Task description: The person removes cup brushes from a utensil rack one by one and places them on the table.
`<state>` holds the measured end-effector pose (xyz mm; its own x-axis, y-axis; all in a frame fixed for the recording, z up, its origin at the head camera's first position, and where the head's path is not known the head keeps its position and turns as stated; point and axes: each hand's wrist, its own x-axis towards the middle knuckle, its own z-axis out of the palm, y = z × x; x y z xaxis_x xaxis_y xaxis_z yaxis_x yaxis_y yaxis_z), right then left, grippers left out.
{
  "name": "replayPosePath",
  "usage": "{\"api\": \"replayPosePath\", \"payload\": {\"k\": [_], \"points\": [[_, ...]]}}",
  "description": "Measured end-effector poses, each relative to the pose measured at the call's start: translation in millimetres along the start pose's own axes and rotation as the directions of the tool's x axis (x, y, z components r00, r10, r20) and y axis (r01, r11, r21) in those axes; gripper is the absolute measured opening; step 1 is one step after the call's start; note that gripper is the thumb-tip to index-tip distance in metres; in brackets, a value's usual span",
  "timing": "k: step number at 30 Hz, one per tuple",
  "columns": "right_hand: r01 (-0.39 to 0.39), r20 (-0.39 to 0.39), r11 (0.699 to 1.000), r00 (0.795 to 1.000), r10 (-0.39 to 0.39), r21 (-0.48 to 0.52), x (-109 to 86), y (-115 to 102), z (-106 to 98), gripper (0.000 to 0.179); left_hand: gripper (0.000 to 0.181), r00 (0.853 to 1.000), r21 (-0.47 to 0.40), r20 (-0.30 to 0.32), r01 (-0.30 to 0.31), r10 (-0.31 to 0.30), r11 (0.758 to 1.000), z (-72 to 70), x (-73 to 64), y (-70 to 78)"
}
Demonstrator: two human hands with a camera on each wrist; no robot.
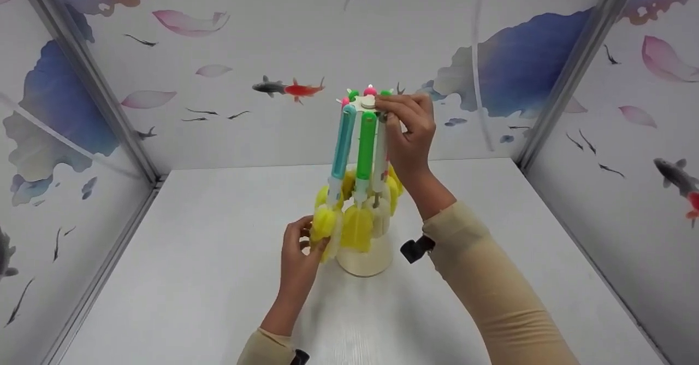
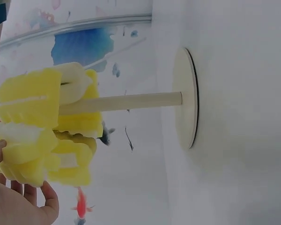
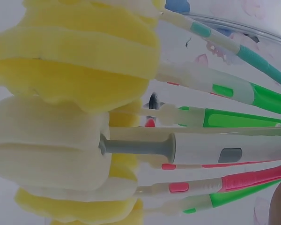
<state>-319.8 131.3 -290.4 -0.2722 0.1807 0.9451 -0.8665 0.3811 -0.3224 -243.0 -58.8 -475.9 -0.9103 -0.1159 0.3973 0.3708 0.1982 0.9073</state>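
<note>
Several sponge bottle brushes hang heads down around a cream stand [image 2: 140, 101] with a round base [image 1: 365, 264]. At the lower left, my left hand [image 1: 299, 250] holds the yellow sponge head [image 1: 325, 223] of the blue-handled brush [image 1: 343, 146] between thumb and fingers. My right hand [image 1: 412, 130] grips the stand's top, fingertips at the round cap [image 1: 368, 102], thumb lower beside the white-handled brush [image 3: 196, 147]. That brush has a grey neck and a cream sponge [image 3: 47, 145]. A green-handled brush [image 1: 366, 146] hangs at the front. The right fingertips are outside the right wrist view.
The stand rests on a white table [image 1: 218, 277]. Walls printed with fish and petals [image 1: 229, 124] enclose it at the back and both sides, with metal corner posts [image 1: 568, 75]. More brushes with pink handles [image 3: 253, 180] hang on the far side.
</note>
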Motion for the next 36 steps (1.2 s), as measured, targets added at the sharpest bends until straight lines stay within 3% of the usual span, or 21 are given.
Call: {"api": "replayPosePath", "payload": {"k": [13, 21, 27, 36], "points": [[0.043, -0.029, 0.999, 0.999, -0.043, 0.003, -0.4, -3, -1, 0.03, 0.044, 0.995, 0.038, 0.101, -0.009, 0.005, 0.999, -11.0, 0.3, 4.0], [0.038, -0.033, 0.999, 0.999, -0.038, -0.022, -6.3, 26, 2, 0.031, 0.046, 0.991, 0.052, 0.131, 0.001, -0.007, 0.999, -21.6, 0.7, 6.8], [0.045, -0.029, 0.999, 0.999, -0.045, -0.015, -6.9, 31, 3, 0.032, 0.047, 0.993, 0.058, 0.114, -0.008, 0.002, 0.998, -32.0, 0.8, 7.3], [0.034, -0.048, 0.999, 0.998, -0.036, -0.025, -6.8, 27, 3, 0.031, 0.05, 0.996, 0.097, 0.063, 0.056, -0.062, 0.994, -55.1, 0.6, 3.8]]}}
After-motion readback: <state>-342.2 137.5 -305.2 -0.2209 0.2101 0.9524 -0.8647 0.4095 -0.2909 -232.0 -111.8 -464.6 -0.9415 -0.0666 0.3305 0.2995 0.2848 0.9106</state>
